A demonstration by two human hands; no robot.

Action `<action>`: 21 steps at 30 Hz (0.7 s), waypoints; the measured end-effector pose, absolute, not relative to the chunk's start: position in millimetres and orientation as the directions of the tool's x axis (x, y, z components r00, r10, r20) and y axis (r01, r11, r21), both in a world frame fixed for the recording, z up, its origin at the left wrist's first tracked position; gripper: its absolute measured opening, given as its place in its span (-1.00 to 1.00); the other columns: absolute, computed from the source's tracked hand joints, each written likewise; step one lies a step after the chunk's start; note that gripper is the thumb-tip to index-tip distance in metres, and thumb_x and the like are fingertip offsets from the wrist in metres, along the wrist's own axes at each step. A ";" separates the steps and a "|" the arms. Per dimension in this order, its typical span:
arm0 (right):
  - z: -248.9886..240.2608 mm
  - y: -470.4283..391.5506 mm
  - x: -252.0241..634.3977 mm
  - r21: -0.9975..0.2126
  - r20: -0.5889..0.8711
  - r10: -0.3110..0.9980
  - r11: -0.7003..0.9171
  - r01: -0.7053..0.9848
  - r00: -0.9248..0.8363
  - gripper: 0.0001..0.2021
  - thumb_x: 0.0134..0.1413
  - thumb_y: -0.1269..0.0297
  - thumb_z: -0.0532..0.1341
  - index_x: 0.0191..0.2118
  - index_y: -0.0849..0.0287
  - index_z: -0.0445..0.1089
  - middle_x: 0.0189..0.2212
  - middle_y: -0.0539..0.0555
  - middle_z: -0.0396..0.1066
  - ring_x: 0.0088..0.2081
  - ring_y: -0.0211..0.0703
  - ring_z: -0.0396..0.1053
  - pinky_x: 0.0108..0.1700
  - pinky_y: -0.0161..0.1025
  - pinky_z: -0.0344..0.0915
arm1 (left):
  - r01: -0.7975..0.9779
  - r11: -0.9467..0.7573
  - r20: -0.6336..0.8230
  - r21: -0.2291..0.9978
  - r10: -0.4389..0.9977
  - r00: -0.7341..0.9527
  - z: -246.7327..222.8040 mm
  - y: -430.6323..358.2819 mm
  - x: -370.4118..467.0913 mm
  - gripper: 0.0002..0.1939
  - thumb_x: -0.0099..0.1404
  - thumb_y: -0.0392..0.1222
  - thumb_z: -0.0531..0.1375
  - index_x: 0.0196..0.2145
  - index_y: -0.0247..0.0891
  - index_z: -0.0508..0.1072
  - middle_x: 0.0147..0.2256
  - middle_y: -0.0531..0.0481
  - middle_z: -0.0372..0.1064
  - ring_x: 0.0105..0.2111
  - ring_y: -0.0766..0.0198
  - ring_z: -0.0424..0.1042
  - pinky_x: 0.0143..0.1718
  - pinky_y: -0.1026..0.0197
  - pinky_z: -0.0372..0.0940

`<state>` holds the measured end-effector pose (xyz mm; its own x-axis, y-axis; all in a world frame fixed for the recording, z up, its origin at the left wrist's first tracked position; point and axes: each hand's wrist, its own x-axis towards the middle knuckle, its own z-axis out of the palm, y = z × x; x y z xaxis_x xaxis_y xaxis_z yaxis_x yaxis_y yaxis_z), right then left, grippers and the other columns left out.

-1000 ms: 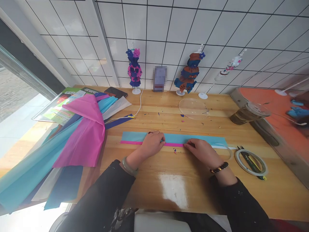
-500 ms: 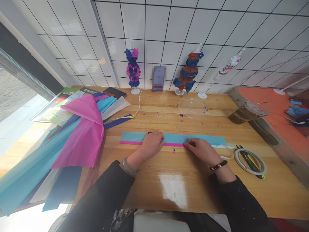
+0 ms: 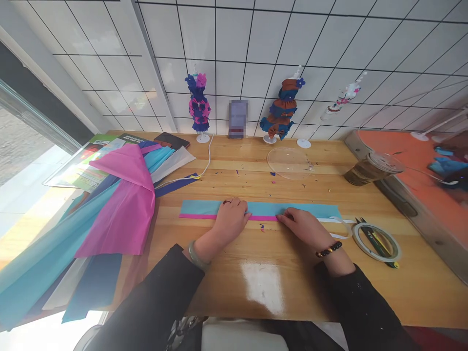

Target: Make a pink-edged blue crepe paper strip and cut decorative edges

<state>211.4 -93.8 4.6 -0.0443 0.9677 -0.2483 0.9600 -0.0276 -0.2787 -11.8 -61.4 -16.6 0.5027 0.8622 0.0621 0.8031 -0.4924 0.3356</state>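
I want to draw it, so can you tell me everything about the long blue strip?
The long blue strip looks papery and lies flat on the wooden table. A pink band lines its near edge from the left end; a white strip shows near the right. The left hand rests on it, left of middle; the right hand touches its near edge, right of middle.

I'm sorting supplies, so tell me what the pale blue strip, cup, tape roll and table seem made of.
Strip: probably paper, thin and matte with straight edges; thin fabric is possible.
Cup: likely plastic, glossy, see-through to dark contents.
Roll: pale and smooth; paper or plastic, unclear.
Table: wood or wood-look, apparently varnished, showing grain and bright reflection.
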 end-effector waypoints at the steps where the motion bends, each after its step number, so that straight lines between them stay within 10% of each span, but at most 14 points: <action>1: 4.7 -93.8 211.8 -0.284 -0.252 0.967 -0.028 0.958 -0.046 -0.69 0.10 0.08 -0.04 -0.52 0.14 0.25 -0.52 0.04 0.39 -0.48 -0.19 0.28 -0.47 -0.30 0.05 | 0.805 -0.492 0.064 0.330 0.863 0.501 -16.8 -61.5 -11.6 -0.79 0.26 -0.07 0.03 -0.28 -0.25 0.31 -0.25 -0.08 0.29 -0.22 0.14 0.28 -0.21 0.13 0.15; 21: -0.7 -93.0 215.4 -0.276 -0.261 0.964 -0.026 0.961 -0.049 -0.69 0.13 0.04 -0.07 -0.48 0.12 0.18 -0.53 0.05 0.36 -0.49 -0.19 0.25 -0.47 -0.31 0.03 | 0.836 -0.472 0.056 0.281 0.877 0.477 -15.3 -63.9 -9.3 -0.76 0.25 -0.03 0.05 -0.26 -0.25 0.32 -0.24 -0.07 0.29 -0.22 0.16 0.29 -0.22 0.15 0.15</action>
<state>215.4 -93.0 -0.7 -0.0490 0.9642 -0.2605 0.9609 -0.0256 -0.2757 -9.3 -63.9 -15.3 0.4771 0.8771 0.0560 0.8355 -0.4724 0.2806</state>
